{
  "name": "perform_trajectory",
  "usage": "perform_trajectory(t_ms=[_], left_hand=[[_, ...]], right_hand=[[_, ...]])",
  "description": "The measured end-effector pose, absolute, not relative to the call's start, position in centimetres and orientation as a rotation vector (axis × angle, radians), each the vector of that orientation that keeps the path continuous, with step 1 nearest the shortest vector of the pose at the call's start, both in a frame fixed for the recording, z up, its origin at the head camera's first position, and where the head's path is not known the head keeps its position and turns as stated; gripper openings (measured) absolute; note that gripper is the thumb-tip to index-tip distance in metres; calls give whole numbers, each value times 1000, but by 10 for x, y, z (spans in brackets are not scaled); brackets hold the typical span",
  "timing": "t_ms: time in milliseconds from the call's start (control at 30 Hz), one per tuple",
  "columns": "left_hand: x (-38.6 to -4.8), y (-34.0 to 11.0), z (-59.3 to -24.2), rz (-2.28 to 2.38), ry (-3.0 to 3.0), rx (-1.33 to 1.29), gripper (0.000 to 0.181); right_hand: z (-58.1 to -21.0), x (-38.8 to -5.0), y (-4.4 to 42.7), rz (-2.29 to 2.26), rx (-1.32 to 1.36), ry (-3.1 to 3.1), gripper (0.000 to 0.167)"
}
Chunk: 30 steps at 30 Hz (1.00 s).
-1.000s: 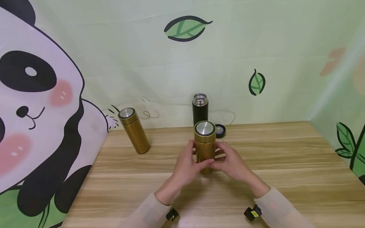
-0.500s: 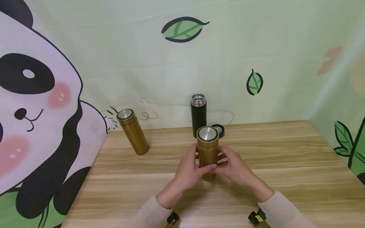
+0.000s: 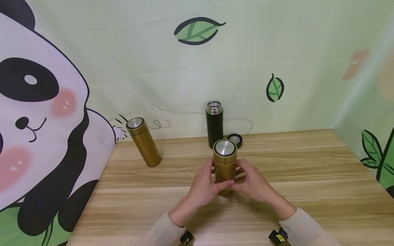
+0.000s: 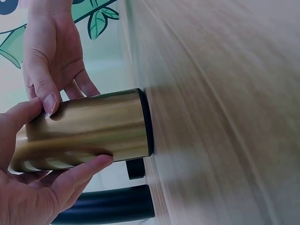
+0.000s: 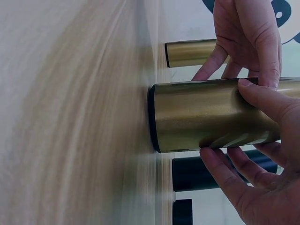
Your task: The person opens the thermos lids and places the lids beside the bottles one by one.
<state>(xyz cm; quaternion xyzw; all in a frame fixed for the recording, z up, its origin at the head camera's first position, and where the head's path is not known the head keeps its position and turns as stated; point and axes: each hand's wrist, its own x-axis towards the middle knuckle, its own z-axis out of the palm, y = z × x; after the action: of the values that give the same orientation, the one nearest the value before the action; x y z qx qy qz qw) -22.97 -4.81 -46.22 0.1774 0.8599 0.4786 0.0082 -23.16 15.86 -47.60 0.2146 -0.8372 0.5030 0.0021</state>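
In the head view a gold thermos bottle (image 3: 224, 173) with a silver-topped lid stands upright between both hands. The left hand (image 3: 204, 186) grips its left side and the right hand (image 3: 254, 182) grips its right, with the thumbs meeting at the front. Both wrist views show fingers curled round the gold body; the left wrist view has the bottle's dark base (image 4: 146, 123) at the tabletop, and I cannot tell whether it touches. Behind it stands a black thermos (image 3: 214, 129) without its lid, its steel mouth showing. A round black lid (image 3: 235, 140) lies beside that thermos.
A second gold thermos (image 3: 145, 145), lidded, stands at the left of the wooden table (image 3: 307, 177). A green printed backdrop (image 3: 138, 68) with leaves and a panda rises behind the table and along its sides.
The held gold thermos has come toward the person and slightly right with both hands, uncovering more of the black thermos and the loose lid. During the last half second it moved only a little.
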Motion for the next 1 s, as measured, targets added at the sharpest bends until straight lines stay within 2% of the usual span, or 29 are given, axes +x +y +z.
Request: perform_trajectory(t_ms=[567, 1000], left_hand=[[-229, -50, -463, 1462, 2702, 567, 80], [-228, -46, -464, 1483, 2685, 523, 81]], right_hand=[[-476, -231, 158, 1574, 707, -2636, 69], [-463, -233, 178, 1629, 815, -2745, 94]])
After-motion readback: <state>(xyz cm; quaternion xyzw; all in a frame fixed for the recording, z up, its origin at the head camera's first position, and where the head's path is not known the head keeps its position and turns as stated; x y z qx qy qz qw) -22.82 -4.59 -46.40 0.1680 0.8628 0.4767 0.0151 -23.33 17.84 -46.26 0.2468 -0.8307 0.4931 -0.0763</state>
